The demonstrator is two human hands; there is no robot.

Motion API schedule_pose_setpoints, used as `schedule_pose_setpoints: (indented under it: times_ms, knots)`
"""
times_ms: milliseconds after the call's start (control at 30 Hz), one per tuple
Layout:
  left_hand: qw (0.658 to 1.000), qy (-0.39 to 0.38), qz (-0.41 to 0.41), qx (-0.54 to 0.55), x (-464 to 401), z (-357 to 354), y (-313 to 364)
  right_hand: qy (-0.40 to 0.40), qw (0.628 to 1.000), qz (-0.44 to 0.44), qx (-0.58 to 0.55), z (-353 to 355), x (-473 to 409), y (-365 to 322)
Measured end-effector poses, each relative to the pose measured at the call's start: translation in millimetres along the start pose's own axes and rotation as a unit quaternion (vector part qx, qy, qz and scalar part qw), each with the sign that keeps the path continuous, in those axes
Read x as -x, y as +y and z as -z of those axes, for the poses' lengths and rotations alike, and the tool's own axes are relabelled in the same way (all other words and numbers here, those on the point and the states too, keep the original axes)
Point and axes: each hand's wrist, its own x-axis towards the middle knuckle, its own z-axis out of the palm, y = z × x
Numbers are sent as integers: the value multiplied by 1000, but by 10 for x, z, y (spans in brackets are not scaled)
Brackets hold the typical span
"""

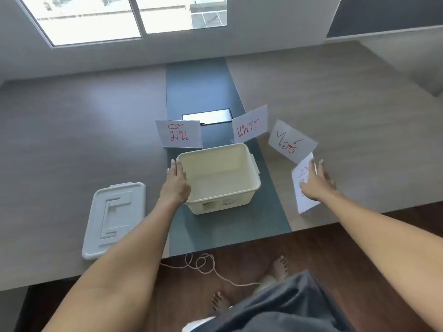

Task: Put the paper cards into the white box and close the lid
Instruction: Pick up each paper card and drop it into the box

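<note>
On the dark green strip running down the middle of the table (72,130) sits the white box (219,178), lid off, interior bare as far as I can see. My left hand (176,185) rests on the box's left rim — fingers extended along the edge, palm against the wall, a loose steadying hold rather than a clamp.

Lid (115,219) lies flat on the table left of the box, well apart from it, near the front edge.

Four paper cards, each with red handwriting:
- first card (179,134) stands upright just behind the box's back-left corner.
- second card (249,127) stands tilted behind the back-right corner.
- third card (291,141) leans right of the box, near the second.
- fourth card (302,202) is nearest the table's front edge, right of the box. My right hand (316,182) lies over it, fingers spread and mostly open, pressing on the sheet; I cannot tell whether any finger has curled under it.

None of the cards is in the box.

Behind the cards, a dark rectangular panel (207,116) is set into the green strip. Below the table edge — bare feet (279,267) and a loop of pale cord (203,262) on the wood floor.
</note>
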Motion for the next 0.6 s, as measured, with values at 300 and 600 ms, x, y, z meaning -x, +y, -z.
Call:
schedule_pose_setpoints:
  times_ms: [300,600]
  knots:
    - [1000,11,12,-19,61,34,8,-20,996,18,-87,-65,125,40]
    - [999,8,25,-21,-20,42,15,0,996,60,-72,154,139,-161]
